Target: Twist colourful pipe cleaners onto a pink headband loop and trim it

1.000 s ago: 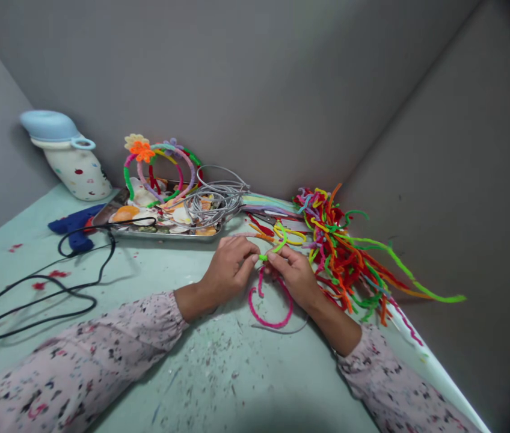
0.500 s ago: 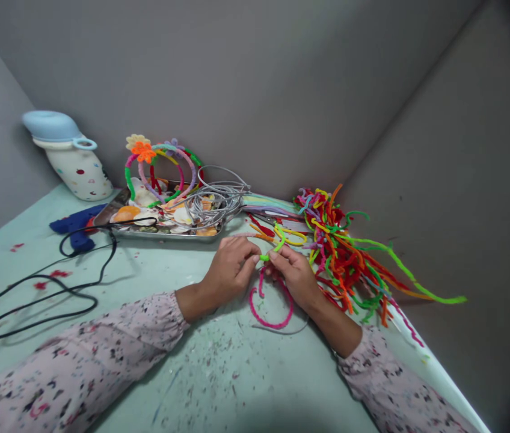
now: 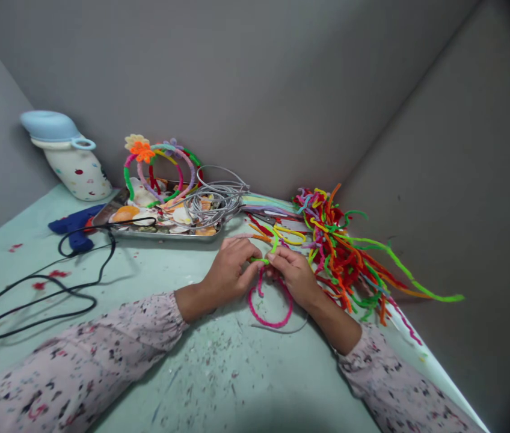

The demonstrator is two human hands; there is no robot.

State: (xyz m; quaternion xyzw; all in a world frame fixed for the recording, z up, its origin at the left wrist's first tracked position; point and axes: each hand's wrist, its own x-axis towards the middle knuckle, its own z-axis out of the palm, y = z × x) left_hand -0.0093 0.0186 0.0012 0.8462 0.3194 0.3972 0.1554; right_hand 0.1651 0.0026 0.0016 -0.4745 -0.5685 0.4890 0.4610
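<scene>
Over the table's middle, my left hand (image 3: 232, 267) is closed, thumb and fingertips at the left end of a bright green pipe cleaner (image 3: 275, 239). My right hand (image 3: 294, 275) pinches the same pipe cleaner close beside it, and the green strand's free part stands up between the hands. A curled pink pipe cleaner (image 3: 270, 325) hangs in a loop below the right fingers; how it joins the green one is hidden. Beneath the loop curves a thin grey band (image 3: 277, 331), partly covered by the right hand.
A metal tray (image 3: 169, 237) holds shells, colourful headbands (image 3: 165, 174) and coiled grey wire hoops (image 3: 219, 204). Right of it lies a tangled heap of pipe cleaners (image 3: 336, 258). Leftward are a blue glue gun (image 3: 77, 225), its black cord (image 3: 97, 285) and a white bottle (image 3: 79, 171). Walls stand behind.
The green pipe cleaner's upright part has swung left and straightened. My left fingers have shifted slightly along its short end; the right hand is almost still.
</scene>
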